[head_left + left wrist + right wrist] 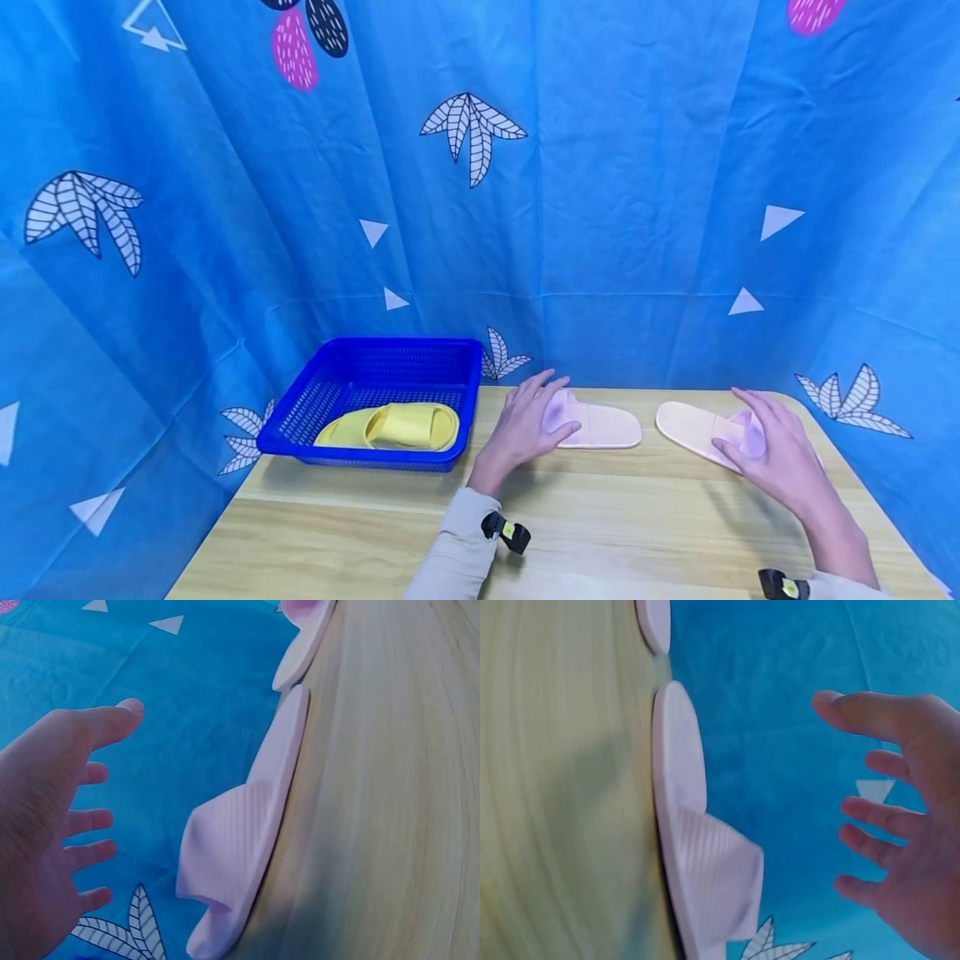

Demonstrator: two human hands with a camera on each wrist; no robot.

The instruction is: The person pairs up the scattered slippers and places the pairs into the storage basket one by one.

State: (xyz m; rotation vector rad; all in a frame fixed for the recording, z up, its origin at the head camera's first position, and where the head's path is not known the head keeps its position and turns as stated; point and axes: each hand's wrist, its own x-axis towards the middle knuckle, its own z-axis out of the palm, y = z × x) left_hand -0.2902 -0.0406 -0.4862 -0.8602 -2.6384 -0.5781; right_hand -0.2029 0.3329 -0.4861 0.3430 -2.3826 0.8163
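Note:
Two pale pink slippers lie on the wooden table, heel ends facing each other. Above the strap end of the left pink slipper hovers my left hand, its fingers spread and holding nothing. My right hand is likewise over the strap of the right pink slipper, with nothing in its grasp. In the left wrist view a gap shows between the hand and the slipper's ribbed strap. The right wrist view also shows the hand apart from its slipper.
A blue perforated plastic basket stands on the left of the table. Inside it lie yellow slippers, partly overlapping. A blue patterned curtain hangs behind the table and along both sides.

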